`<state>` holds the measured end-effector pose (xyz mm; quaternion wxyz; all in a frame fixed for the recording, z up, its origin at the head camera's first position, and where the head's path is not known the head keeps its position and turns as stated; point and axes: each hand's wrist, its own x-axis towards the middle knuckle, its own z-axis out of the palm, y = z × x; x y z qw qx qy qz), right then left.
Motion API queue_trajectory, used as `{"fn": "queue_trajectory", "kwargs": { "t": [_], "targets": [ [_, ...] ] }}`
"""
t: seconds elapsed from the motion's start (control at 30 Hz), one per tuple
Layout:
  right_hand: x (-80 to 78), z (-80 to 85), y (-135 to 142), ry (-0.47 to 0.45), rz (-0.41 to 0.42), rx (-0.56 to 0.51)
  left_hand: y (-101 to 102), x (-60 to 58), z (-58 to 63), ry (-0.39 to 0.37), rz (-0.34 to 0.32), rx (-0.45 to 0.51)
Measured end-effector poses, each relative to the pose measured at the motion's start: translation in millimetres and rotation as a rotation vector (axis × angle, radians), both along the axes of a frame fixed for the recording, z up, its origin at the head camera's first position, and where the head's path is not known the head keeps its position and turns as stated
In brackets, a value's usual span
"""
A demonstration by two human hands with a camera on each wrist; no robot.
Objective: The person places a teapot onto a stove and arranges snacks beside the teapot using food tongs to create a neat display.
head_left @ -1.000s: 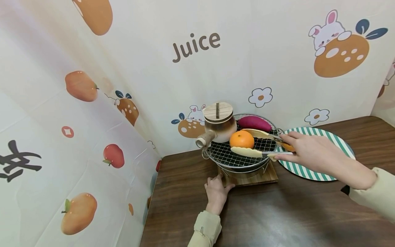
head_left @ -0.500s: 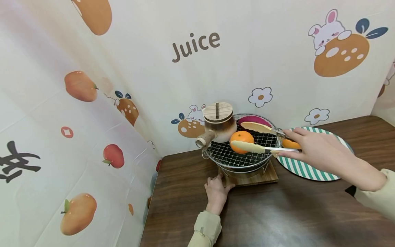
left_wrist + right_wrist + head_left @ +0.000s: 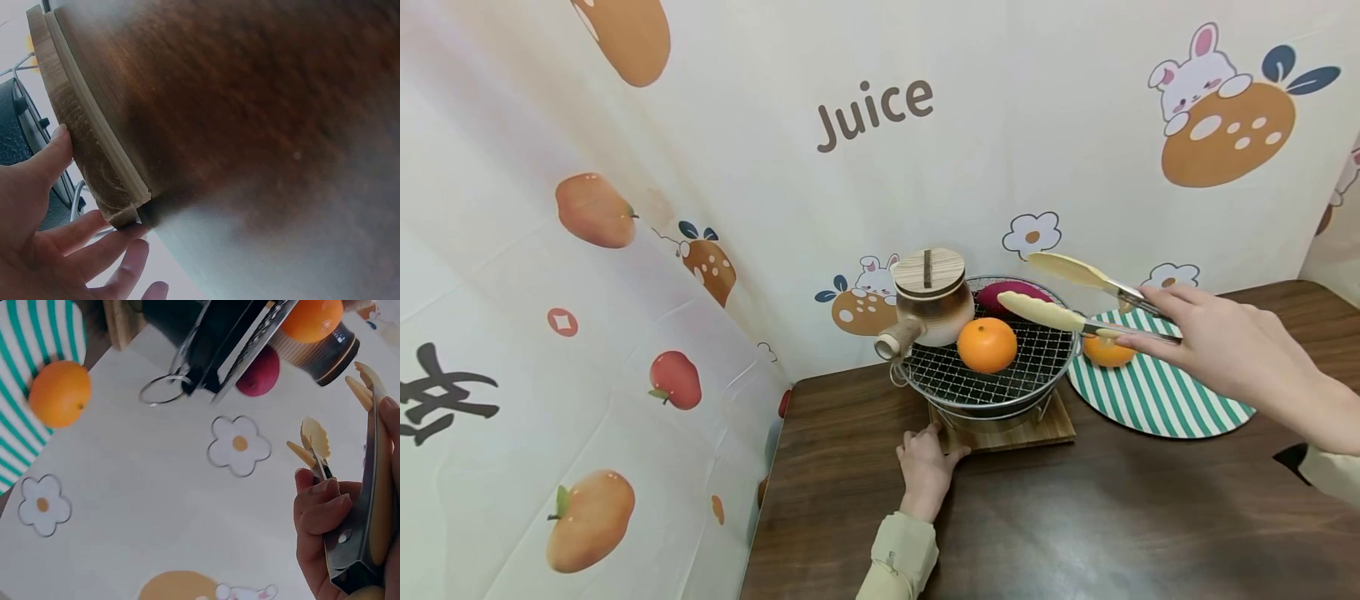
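Observation:
My right hand point(image 3: 1240, 342) holds a pair of kitchen tongs point(image 3: 359, 519) with cream scalloped tips. Their arms are spread apart with nothing between them, above the right side of the round grill point(image 3: 977, 390). On the grill mesh sit an orange point(image 3: 987, 345), a purple sweet potato point(image 3: 1000, 297), partly hidden by a tong tip, and a clay teapot point(image 3: 934, 312) with a wooden lid. My left hand point(image 3: 925, 468) grips the near left corner of the wooden board point(image 3: 94, 125) under the grill, its thumb on one edge and fingers by the corner.
Right of the grill lies a round green-and-white striped placemat point(image 3: 1172, 408), with another orange point(image 3: 60, 394) on its left part. The dark wooden table point(image 3: 1075, 525) meets a printed fabric backdrop point(image 3: 775, 208) behind and at the left.
My right hand has drawn the tongs off the orange on the grill, moving them up and to the right. That orange stays on the mesh. My left hand has not moved.

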<state>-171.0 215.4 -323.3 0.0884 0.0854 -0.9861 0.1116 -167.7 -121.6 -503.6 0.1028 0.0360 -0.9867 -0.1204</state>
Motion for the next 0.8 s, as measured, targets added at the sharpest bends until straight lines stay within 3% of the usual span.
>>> {"fn": "queue_trajectory", "kwargs": {
  "t": [0.8],
  "targets": [
    [-14.3,-37.5,57,-0.021,-0.201,0.036,0,0.0,-0.8,0.002,0.000,-0.027]
  ]
}}
